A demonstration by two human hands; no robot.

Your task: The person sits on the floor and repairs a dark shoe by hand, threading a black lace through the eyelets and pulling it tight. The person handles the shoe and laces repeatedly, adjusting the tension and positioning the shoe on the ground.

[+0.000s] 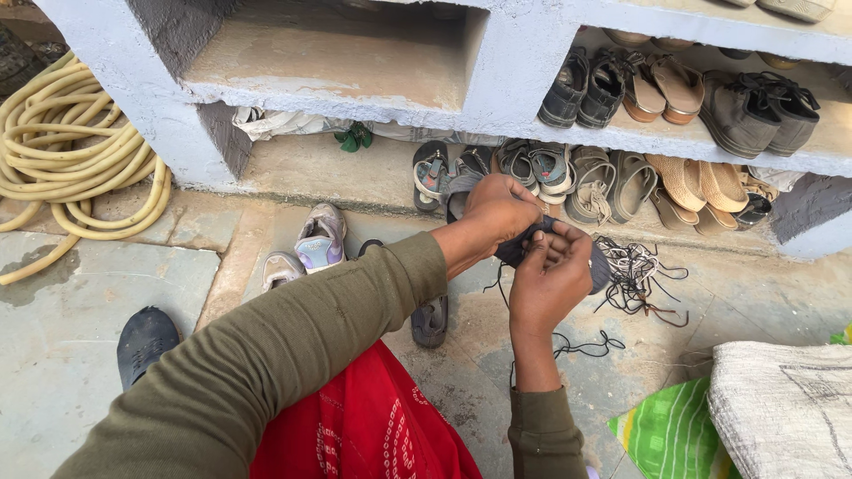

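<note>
From the head camera, we looked down and had both hands up in front of us, over the stone floor (106, 293). Our left hand (499, 209) was curled closed over the top of a dark shoe (602, 266), gripping it from above. Our right hand (550, 277) came up from below, fingers pinched tight on a thin black lace (581, 344) where it met the shoe. The rest of that lace trailed down loose and lay in loops on the floor beneath our wrists.

We judged this to be the lacing step, mid-thread: the free end seemed to be worked at the shoe's front, though our fingers hid the eyelets, so we could not tell how many were done. The next move, we reckoned, called for a steady hold from the left hand while the right drew the slack through without snagging it.

Just to the right lay a tangle of pale and dark laces (635, 270). Beyond it, the pale concrete shelf (506, 80) held sandals and dark shoes in rows. By our left sleeve sat a grey-and-lilac sneaker (321, 238), and a coiled yellow hose (71, 151) lay far left. A green cloth (674, 426) showed at lower right.
</note>
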